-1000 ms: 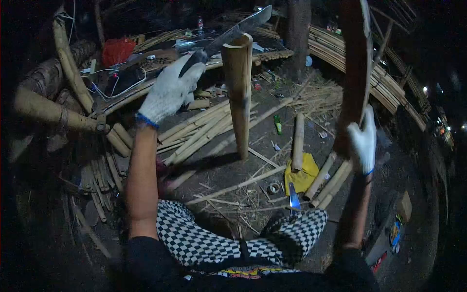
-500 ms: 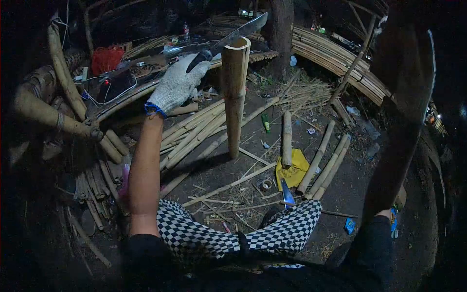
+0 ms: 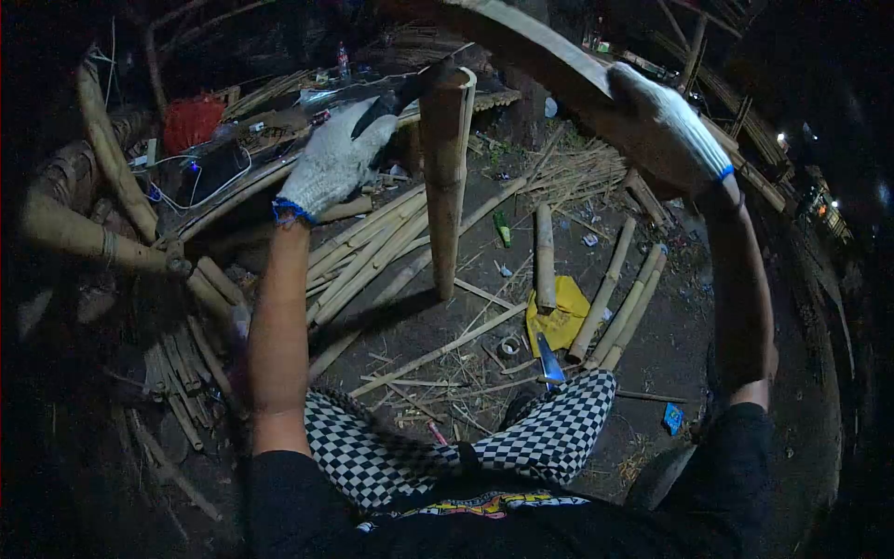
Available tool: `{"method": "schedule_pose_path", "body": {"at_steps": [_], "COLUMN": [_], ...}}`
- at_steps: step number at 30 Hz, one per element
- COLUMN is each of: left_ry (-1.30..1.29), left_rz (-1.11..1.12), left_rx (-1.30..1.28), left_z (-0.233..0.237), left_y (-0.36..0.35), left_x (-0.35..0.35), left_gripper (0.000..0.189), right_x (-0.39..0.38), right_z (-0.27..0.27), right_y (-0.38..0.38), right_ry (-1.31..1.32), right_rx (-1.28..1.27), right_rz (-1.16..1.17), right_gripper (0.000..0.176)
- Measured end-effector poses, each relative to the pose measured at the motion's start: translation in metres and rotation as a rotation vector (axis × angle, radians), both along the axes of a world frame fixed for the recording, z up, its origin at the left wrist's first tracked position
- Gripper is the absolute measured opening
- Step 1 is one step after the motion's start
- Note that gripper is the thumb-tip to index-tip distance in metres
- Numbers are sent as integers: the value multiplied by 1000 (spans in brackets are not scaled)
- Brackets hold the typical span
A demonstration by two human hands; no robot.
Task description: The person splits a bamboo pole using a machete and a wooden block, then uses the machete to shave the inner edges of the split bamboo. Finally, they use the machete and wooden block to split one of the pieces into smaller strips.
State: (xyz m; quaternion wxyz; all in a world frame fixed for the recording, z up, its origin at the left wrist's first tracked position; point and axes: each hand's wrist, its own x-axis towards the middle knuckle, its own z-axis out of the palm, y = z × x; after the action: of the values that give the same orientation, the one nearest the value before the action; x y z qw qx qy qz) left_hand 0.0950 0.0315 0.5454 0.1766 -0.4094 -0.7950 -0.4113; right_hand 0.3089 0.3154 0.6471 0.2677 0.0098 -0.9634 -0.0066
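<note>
My left hand (image 3: 335,154), in a white knit glove with a blue cuff, is closed round the dark handle of a machete (image 3: 433,79). The machete's blade lies across the top of an upright bamboo section (image 3: 444,177), which stands on the ground before me. My right hand (image 3: 666,130), also gloved, is raised and closed on a long, thick stick (image 3: 549,47). The stick looks like wood or bamboo and slants over the bamboo's top, running out of view. It hides part of the blade's far end.
Bamboo strips (image 3: 377,247) lie left of the upright piece. Cut bamboo lengths (image 3: 610,289), a yellow bag (image 3: 563,317), a knife-like blade (image 3: 549,361) and a tape roll (image 3: 508,347) are on the ground. A cluttered bamboo platform (image 3: 270,177) stands at left.
My right hand has swung from the far right inward and to the left, bringing the stick over the bamboo. The left hand and the upright bamboo have barely shifted.
</note>
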Motion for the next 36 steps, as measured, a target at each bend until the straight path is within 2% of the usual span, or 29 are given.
{"method": "schedule_pose_path", "body": {"at_steps": [1, 3, 4, 5, 7, 9, 11, 12, 13, 15, 16, 17, 19, 20, 21, 22, 23, 25, 27, 28, 29, 31, 33, 35, 36], "left_ry": [2, 204, 154, 156, -313, -212, -183, 24, 24, 136, -46, -49, 201, 204, 201, 193, 191, -81, -121, -47, 27, 20, 126, 108, 195], "left_rz": [-1, 86, 72, 78, -68, -67, 80, 219, 226, 204, 238, 240, 111, 110, 146, 184, 186, 176, 149, 168, 184, 198, 247, 306, 302], "left_rx": [1, -15, -176, -176, -116, -101, -221, -237, -240, -349, -287, -289, -264, -267, -144, -20, -27, -83, -109, -67, -27, -16, -29, -48, 166], "left_z": [-7, -19, -15, -13, 9, 5, 10, 12, 13, 15, 19, 16, 10, 8, 4, 0, 2, 22, 21, 17, 14, 15, 8, -7, -32], "left_y": [0, -2, -8, -9, -10, -14, -17, -15, -13, -5, 2, 3, 8, 11, 14, 18, 20, 23, 24, 26, 26, 26, 23, 30, 43], "left_x": [-10, -26, -24, -19, 18, 9, 22, 30, 26, 17, 21, 18, 11, 9, 12, 20, 28, 53, 58, 52, 49, 47, 42, 40, 35], "left_gripper": [51, 50, 57, 57, 58, 58, 61, 63, 63, 66, 66, 66, 63, 63, 58, 54, 54, 48, 46, 45, 44, 43, 46, 46, 42], "right_x": [2, 3, 7, 6, 6, 0, 6, 7, 7, 6, 3, -1, -12, -17, -20, -35, -44, -61, -98, -109, -118, -126, -135, -133, -145], "right_z": [-8, -34, -45, -61, -89, -119, -123, -124, -124, -121, -120, -120, -124, -123, -121, -127, -131, -126, -139, -142, -144, -138, -132, -127, -130], "right_y": [2, 5, -4, -7, -13, -8, -23, -22, -21, -21, -20, -20, -24, -30, -38, -36, -39, -58, -61, -65, -67, -74, -68, -72, -66], "right_ry": [2, 223, 257, 351, 425, 529, 542, 510, 473, 452, 462, 472, 462, 437, 406, 423, 415, 408, 526, 546, 614, 706, 752, 744, 717], "right_rx": [1, -287, -446, -539, -712, -716, -816, -867, -919, -938, -875, -810, -901, -912, -927, -935, -963, -1128, -1147, -1248, -1146, -1194, -1078, -1109, -1118], "right_rz": [-1, 166, 189, 196, 254, 297, 287, 248, 207, 216, 202, 186, 259, 230, 198, 295, 303, 316, 442, 537, 432, 484, 430, 400, 439], "right_gripper": [29, 33, 38, 42, 44, 43, 40, 38, 36, 33, 34, 36, 40, 41, 41, 42, 41, 40, 40, 41, 42, 42, 42, 42, 44]}}
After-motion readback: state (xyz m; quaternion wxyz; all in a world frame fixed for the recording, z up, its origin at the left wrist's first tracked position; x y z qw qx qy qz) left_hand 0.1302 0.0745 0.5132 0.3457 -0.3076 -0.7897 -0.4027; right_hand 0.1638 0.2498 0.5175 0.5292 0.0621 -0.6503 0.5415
